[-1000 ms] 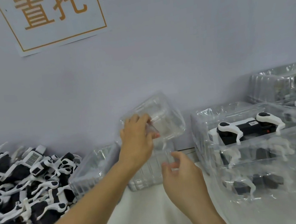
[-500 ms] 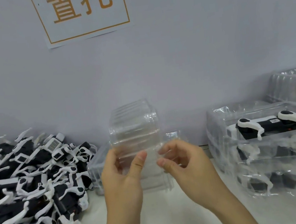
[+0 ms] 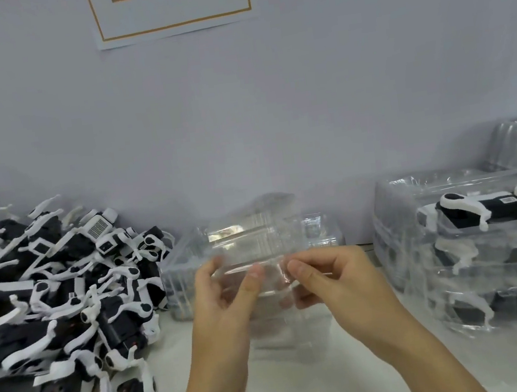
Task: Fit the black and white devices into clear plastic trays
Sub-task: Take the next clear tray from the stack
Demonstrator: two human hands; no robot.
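Above the bench (image 3: 285, 386), at centre, held a clear tray (image 3: 257, 248) with left hand (image 3: 222, 302) and right hand (image 3: 337, 284), fingers pinching its near edge; devices (image 3: 54, 301) heaped at 9 o'clock.

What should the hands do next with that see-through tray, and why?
Probably pull one tray free. Both the left hand and right hand pinch the clear tray at its near edge, and no device from the pile is in it yet.
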